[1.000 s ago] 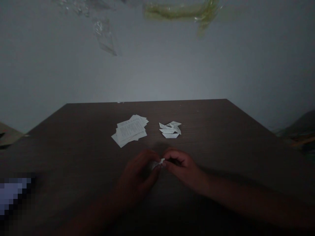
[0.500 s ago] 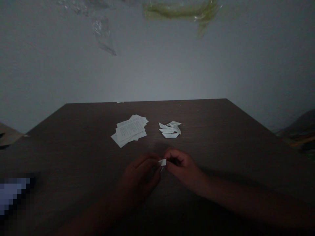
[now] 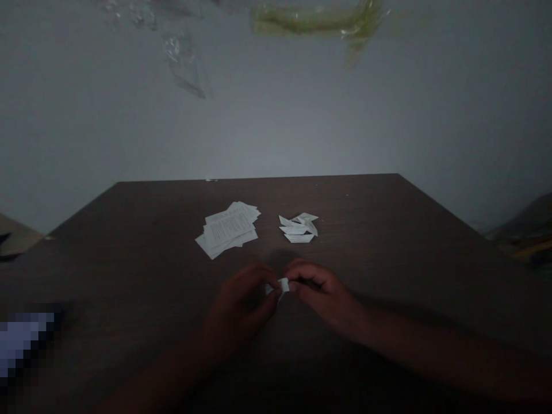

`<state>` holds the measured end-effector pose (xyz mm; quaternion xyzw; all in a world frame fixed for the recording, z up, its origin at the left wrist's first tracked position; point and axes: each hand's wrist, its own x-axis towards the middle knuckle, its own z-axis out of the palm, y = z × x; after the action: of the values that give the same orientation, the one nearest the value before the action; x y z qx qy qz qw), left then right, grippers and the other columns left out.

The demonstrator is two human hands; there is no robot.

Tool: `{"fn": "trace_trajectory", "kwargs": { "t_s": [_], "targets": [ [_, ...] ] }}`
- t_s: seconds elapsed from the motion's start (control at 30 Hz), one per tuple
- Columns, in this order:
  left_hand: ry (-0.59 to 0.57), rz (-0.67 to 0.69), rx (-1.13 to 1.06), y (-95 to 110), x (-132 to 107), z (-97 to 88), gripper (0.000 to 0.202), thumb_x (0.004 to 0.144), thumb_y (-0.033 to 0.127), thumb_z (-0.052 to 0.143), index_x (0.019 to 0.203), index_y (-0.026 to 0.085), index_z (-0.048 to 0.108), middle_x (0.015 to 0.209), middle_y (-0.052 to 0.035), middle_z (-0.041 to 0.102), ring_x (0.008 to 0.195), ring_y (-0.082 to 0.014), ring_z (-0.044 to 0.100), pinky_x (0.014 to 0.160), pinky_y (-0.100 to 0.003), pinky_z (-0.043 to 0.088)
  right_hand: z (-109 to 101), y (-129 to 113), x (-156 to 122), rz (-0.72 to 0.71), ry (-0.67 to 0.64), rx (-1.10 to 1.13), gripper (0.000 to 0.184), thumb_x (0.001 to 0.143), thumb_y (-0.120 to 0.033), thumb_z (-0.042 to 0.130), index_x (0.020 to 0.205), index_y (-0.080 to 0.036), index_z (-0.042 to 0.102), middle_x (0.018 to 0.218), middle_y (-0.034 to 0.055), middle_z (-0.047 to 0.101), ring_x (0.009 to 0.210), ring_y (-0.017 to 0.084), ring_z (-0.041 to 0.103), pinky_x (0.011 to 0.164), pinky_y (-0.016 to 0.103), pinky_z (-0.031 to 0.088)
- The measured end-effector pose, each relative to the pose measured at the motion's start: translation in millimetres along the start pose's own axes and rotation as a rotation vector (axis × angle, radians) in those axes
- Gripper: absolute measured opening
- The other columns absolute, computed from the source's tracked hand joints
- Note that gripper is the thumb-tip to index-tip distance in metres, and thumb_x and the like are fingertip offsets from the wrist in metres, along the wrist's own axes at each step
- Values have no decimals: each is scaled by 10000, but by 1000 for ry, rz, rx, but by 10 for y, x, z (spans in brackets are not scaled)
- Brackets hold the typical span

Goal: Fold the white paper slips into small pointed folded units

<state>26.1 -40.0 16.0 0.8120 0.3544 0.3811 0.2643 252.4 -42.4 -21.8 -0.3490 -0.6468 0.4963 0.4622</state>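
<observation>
A small white folded paper piece [image 3: 282,285] sits between my two hands, just above the dark wooden table [image 3: 129,259]. My left hand [image 3: 241,302] pinches its left side with curled fingers. On the other side my right hand [image 3: 319,293] grips it with thumb and fingertips. Beyond my hands lies a fanned stack of flat printed paper slips [image 3: 227,227]. To its right is a little heap of folded paper pieces [image 3: 298,227]. The scene is dim.
A pale wall [image 3: 276,115] rises behind the table's far edge. Crumpled clear and yellowish plastic [image 3: 314,20] shows at the top. A blurred-out patch [image 3: 23,339] sits at the left near edge. Dark shapes [image 3: 524,230] lie beyond the table's right side.
My fingers have shifted slightly on the small paper piece, which has turned a little between them. The stack and the heap have not moved.
</observation>
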Motion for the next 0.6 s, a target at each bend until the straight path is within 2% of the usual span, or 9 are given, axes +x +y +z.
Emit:
{"fn": "trace_trajectory", "kwargs": {
  "t_s": [0.23, 0.33, 0.47, 0.6],
  "targets": [
    [-19, -63, -86, -47, -15, -10, 101, 990, 183, 704, 933, 264, 728, 984, -16, 815, 897, -219, 789, 859, -359, 653, 21, 14, -17, -80, 10, -63, 136, 1018, -369, 847, 987, -256, 778, 997, 28, 718, 958, 221, 688, 910, 384, 559],
    [-21, -111, -110, -48, -28, -14, 106, 1013, 252, 697, 909, 268, 711, 953, -24, 812, 882, -230, 775, 821, -359, 643, 28, 30, -13, -79, 27, -78, 111, 1027, -345, 835, 1000, -261, 769, 994, 25, 726, 945, 220, 686, 913, 389, 559],
    [-21, -204, -116, -45, -50, -19, 79, 1046, 319, 689, 988, 284, 729, 919, -12, 803, 837, -230, 760, 737, -330, 627, 22, 23, -2, -58, 22, -49, 161, 1050, -368, 796, 940, -259, 750, 970, 19, 710, 928, 213, 680, 905, 380, 561],
    [-24, -250, -130, -68, -78, -24, 93, 1067, 287, 636, 1071, 299, 728, 937, -6, 806, 855, -238, 775, 710, -323, 638, 12, -10, 16, -16, -17, 20, 202, 1063, -409, 775, 935, -255, 754, 965, 18, 701, 938, 208, 677, 896, 367, 562]
  ]
}}
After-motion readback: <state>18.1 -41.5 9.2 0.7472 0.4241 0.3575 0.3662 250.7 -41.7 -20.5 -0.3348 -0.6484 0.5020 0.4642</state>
